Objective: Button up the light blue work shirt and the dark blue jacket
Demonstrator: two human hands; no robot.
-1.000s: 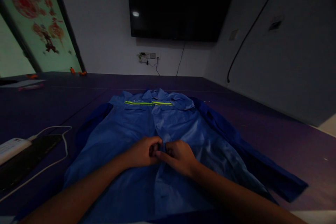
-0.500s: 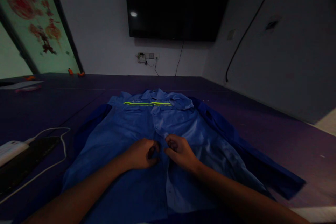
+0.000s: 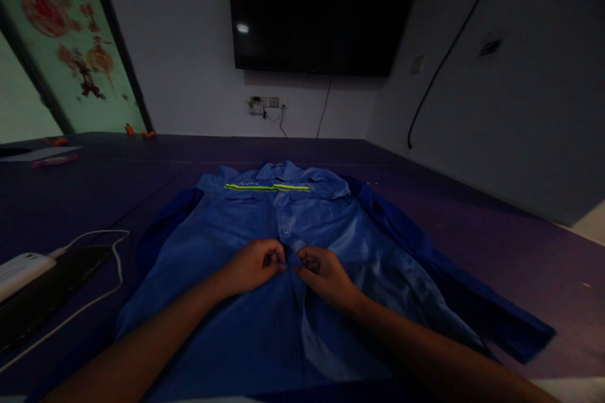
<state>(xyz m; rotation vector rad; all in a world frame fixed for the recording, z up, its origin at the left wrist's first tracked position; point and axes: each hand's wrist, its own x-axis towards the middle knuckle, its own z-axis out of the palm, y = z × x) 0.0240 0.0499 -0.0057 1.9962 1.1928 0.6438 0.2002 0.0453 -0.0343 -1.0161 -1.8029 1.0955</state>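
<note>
Pinching the two front edges of a blue shirt [image 3: 265, 327], both hands work close together over its middle, thumbs and fingers curled. The left hand [image 3: 267, 264] has thumb and forefinger closed on one edge; the right hand [image 3: 321, 271], just beside it at three o'clock, grips the other, though the cloth between the fingertips is dim. The shirt lies face up, collar at twelve o'clock, on a dark purple surface [image 3: 454, 214]. At eleven o'clock from the hands, a chest pocket flap [image 3: 243, 196] lies down, hiding what the pocket holds. Bright yellow-green stripes [image 3: 250, 187] cross the chest above it. The cloth is creased, smoother on the left half; one button [image 3: 284, 232] shows at twelve o'clock, and the front edge bends up toward six. A darker sleeve [image 3: 425, 258] stretches to four o'clock. At nine o'clock, well apart, a white device [image 3: 26, 269] with a white cable [image 3: 119, 264] lies beside a dark slab [image 3: 61, 286].
</note>
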